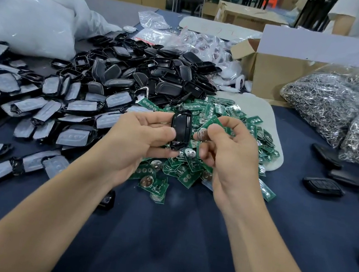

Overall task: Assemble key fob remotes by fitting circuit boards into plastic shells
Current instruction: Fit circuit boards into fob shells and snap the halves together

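Circuit board (208,126) looks light and fragile, so edge-hold only; right hand (225,154) pinches it. Left hand (142,139) grips the slick, stiff shell (180,129).

— Where are the two hands?

— Both are held over the heap of green boards (187,176), close together but not touching. The bare forearms run in from the lower corners and converge above the heap's near edge.

— What is the left hand (147,138) doing?

— It grips a black shell (181,127). The thumb lies against the shell's left side and the fingers curl under and round it, above the middle of the heap.

— And the right hand (224,154)?

— It is just right of the shell, also over the heap. Its thumb and bent forefinger pinch a single circuit board (209,124), and the other fingers curl in towards the palm. The thumb side faces the camera.
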### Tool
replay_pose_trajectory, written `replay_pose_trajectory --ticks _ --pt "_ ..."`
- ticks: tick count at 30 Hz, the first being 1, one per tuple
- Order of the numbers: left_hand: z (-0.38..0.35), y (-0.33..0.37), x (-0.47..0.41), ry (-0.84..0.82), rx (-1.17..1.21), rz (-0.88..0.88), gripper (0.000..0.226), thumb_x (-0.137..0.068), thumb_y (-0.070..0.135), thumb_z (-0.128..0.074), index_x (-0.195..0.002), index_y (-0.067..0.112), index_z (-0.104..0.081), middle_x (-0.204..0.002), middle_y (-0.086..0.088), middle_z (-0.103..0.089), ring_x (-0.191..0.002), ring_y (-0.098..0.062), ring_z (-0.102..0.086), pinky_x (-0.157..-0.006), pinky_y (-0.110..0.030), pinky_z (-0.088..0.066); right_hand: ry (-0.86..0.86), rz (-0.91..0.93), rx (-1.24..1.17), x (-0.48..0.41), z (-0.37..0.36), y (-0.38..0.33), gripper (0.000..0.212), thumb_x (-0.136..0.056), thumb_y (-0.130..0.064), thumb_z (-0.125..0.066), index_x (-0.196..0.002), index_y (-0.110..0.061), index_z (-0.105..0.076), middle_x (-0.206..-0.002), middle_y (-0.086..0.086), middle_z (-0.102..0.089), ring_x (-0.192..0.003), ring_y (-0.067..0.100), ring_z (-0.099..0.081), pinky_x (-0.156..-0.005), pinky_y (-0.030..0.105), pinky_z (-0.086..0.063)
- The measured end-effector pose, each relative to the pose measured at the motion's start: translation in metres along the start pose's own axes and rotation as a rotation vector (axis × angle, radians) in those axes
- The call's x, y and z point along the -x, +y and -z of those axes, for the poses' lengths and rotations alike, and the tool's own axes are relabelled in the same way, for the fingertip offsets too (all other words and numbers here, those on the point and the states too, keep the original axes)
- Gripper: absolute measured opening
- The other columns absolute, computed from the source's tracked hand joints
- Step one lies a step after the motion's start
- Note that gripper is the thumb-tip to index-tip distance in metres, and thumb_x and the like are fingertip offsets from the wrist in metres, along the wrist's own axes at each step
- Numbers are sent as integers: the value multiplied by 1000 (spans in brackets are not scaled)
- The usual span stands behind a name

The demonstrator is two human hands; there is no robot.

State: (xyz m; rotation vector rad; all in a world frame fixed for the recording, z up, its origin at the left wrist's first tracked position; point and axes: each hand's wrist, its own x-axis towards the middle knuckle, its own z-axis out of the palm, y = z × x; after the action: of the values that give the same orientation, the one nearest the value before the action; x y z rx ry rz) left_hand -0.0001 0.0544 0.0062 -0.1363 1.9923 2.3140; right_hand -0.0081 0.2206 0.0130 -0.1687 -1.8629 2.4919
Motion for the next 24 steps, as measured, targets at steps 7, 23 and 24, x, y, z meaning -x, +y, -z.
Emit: replay_pose_trajectory --ticks 7,23,24 --pt "4 -3 0 -44 -21 0 26 -98 0 -63 -122 5 -72 -69 6 -69 -60 -5 -64 -71 -28 -63 -100 -69 -111 2 4 -6 19 -98 -1 -60 -87 -16 -58 -66 1 -69 -41 11 -44 -39 17 -34" --pt "2 0 3 -35 -30 -26 26 -96 0 -67 -120 8 -71 -104 -7 -81 -93 -16 -78 -68 -23 -62 -103 200 432 0 10 -2 20 -95 -23 -54 -77 -18 -63 -59 -8 -52 -52 11 -42 -52 29 -36" --pt "3 0 4 -44 -49 -26 24 -96 0 -67 -118 9 -73 -103 -7 -81 -94 -16 -78 -68 -23 -62 -120 196 422 1 9 -2 19 -92 -27 -53 -77 -20 -63 -60 -5 -56 -48 9 -43 -48 27 -35"
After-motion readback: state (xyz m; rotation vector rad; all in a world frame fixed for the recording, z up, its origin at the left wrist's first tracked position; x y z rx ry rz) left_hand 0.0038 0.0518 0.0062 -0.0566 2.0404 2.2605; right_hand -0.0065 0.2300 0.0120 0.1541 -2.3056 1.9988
